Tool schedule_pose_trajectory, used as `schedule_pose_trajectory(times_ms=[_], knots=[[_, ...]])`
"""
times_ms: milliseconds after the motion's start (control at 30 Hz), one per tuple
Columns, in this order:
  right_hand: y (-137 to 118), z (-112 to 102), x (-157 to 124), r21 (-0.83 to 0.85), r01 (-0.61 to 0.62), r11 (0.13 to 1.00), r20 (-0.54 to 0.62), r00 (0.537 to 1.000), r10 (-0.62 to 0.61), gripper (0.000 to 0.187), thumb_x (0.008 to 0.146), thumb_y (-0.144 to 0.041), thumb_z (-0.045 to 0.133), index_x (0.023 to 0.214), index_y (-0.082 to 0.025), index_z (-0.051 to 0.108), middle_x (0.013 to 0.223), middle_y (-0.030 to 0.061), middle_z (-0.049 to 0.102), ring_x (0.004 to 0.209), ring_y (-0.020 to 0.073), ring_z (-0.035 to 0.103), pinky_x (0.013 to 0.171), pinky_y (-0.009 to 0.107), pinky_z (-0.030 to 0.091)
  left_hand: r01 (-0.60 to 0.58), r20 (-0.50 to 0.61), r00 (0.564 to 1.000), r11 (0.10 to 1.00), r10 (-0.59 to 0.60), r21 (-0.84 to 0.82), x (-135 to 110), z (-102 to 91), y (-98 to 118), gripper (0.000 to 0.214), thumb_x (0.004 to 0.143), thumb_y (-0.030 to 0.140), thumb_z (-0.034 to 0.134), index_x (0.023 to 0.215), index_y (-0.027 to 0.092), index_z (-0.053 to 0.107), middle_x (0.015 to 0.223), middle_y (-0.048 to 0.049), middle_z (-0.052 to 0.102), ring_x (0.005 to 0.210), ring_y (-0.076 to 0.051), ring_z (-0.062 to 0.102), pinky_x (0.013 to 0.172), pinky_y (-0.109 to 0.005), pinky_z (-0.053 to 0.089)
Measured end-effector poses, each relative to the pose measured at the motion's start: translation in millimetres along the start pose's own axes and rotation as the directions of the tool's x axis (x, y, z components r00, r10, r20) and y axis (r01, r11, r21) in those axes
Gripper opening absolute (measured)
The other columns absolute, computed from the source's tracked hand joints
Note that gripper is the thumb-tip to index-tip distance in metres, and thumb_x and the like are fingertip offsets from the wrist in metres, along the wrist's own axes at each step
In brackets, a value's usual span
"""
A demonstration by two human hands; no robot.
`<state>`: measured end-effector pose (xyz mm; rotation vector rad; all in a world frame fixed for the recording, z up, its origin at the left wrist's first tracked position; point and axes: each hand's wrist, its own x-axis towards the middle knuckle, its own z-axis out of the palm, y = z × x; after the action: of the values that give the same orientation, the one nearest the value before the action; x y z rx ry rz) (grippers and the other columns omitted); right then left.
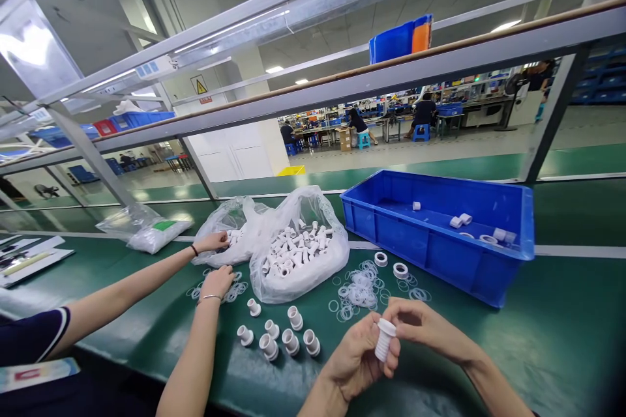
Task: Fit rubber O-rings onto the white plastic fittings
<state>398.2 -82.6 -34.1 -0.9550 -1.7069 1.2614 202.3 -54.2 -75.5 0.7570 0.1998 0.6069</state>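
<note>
My left hand [356,359] grips a white threaded plastic fitting [384,340] by its body, low in the middle of the view. My right hand [421,324] pinches the fitting's flanged top from the right. Just beyond my hands lies a heap of clear rubber rings [360,289] on the green bench [562,332]. Several white fittings [283,333] stand upright to the left of my hands. Two white tape rolls [391,264] lie by the rings.
A blue bin [435,241] holding a few white parts stands at the right back. Open plastic bags [298,247] of white fittings sit in the middle. A co-worker's two arms [147,287] reach in from the left, hands at a bag and some rings.
</note>
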Motion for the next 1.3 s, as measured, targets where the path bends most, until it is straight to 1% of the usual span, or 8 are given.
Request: schedule_pose_trajectory(times_ms=[300, 400, 500, 533, 700, 867, 1067, 1300], knots=[[22, -10, 5, -0.247, -0.101, 0.964, -0.225, 0.973, 0.044, 0.039, 0.095, -0.059, 0.055, 0.090, -0.022, 0.065, 0.088, 0.0032, 0.061, 0.082, 0.0204, 0.054, 0.073, 0.030, 0.044, 0.025, 0.003, 1.000, 0.970, -0.026, 0.243, -46, 24.8, 29, 0.048, 0.075, 0.045, 0.081, 0.092, 0.020, 0.044, 0.084, -0.0107, 0.072, 0.060, -0.014, 0.066, 0.054, -0.022, 0.052], [35, -20, 5, -0.295, -0.153, 0.943, -0.365, 0.930, 0.037, 0.040, 0.094, -0.062, 0.055, 0.094, -0.024, 0.065, 0.091, 0.0038, 0.062, 0.082, 0.0209, 0.054, 0.068, 0.029, 0.044, -0.115, -0.231, 0.929, 0.817, 0.290, 0.565, -96, 19.2, 56, 0.032, 0.080, 0.038, 0.076, 0.094, 0.020, 0.054, 0.095, -0.0076, 0.068, 0.075, -0.015, 0.064, 0.065, -0.026, 0.052], [42, -26, 2, -0.331, -0.198, 0.923, -0.446, 0.894, 0.032, 0.041, 0.093, -0.064, 0.054, 0.096, -0.025, 0.065, 0.086, 0.0027, 0.061, 0.075, 0.0193, 0.051, 0.063, 0.028, 0.043, 0.040, -0.261, 0.599, 0.297, 0.757, 0.954, -143, -30.2, 103, 0.026, 0.084, 0.045, 0.065, 0.098, 0.024, 0.065, 0.104, -0.0080, 0.063, 0.100, -0.024, 0.062, 0.077, -0.033, 0.054], [43, -28, 1, -0.341, -0.215, 0.915, -0.468, 0.883, 0.033, 0.041, 0.094, -0.064, 0.053, 0.097, -0.025, 0.065, 0.084, 0.0021, 0.060, 0.072, 0.0186, 0.050, 0.061, 0.028, 0.042, 0.217, -0.232, 0.562, 0.129, 0.794, 0.968, -153, -54.8, 127, 0.024, 0.083, 0.045, 0.065, 0.095, 0.024, 0.068, 0.101, -0.0080, 0.065, 0.096, -0.026, 0.063, 0.076, -0.036, 0.054], [51, -39, 14, -0.528, -0.332, 0.782, -0.567, 0.823, -0.034, 0.038, 0.099, -0.058, 0.044, 0.103, -0.026, 0.062, 0.086, 0.0016, 0.064, 0.069, 0.0183, 0.056, 0.058, 0.028, 0.045, 0.382, -0.126, 0.658, -0.186, 0.742, 0.905, -142, -173.9, 259, 0.037, 0.078, 0.036, 0.057, 0.046, 0.024, 0.046, 0.054, -0.0029, 0.044, 0.071, -0.030, 0.060, 0.084, -0.053, 0.049], [62, -59, 55, -0.852, -0.329, 0.408, -0.453, 0.854, -0.257, 0.030, 0.098, -0.034, 0.039, 0.113, -0.024, 0.062, 0.103, 0.0082, 0.063, 0.089, 0.0244, 0.060, 0.063, 0.032, 0.047, 0.355, -0.062, 0.719, -0.289, 0.692, 0.889, -128, -223.4, 289, 0.040, 0.075, 0.037, 0.057, 0.043, 0.023, 0.040, 0.051, -0.0009, 0.035, 0.068, -0.030, 0.058, 0.089, -0.059, 0.042], [56, -67, 90, -0.894, -0.270, 0.358, -0.385, 0.873, -0.300, 0.022, 0.090, -0.025, 0.043, 0.084, -0.019, 0.064, 0.100, 0.0163, 0.062, 0.092, 0.0321, 0.056, 0.077, 0.045, 0.046, 0.353, -0.028, 0.674, -0.288, 0.739, 0.890, -139, -231.5, 284, 0.040, 0.078, 0.047, 0.052, 0.045, 0.025, 0.044, 0.055, -0.0060, 0.042, 0.077, -0.036, 0.059, 0.089, -0.063, 0.043], [2, 52, 86, -0.861, -0.047, 0.506, -0.204, 0.944, -0.260, 0.011, 0.099, -0.032, 0.051, 0.096, -0.024, 0.058, 0.119, 0.0060, 0.059, 0.099, 0.0218, 0.058, 0.081, 0.032, 0.050, 0.311, -0.079, 0.570, -0.126, 0.818, 0.942, -145, -221.0, 289, 0.031, 0.075, 0.057, 0.055, 0.080, 0.030, 0.069, 0.060, -0.0067, 0.048, 0.088, -0.036, 0.056, 0.096, -0.061, 0.040]])
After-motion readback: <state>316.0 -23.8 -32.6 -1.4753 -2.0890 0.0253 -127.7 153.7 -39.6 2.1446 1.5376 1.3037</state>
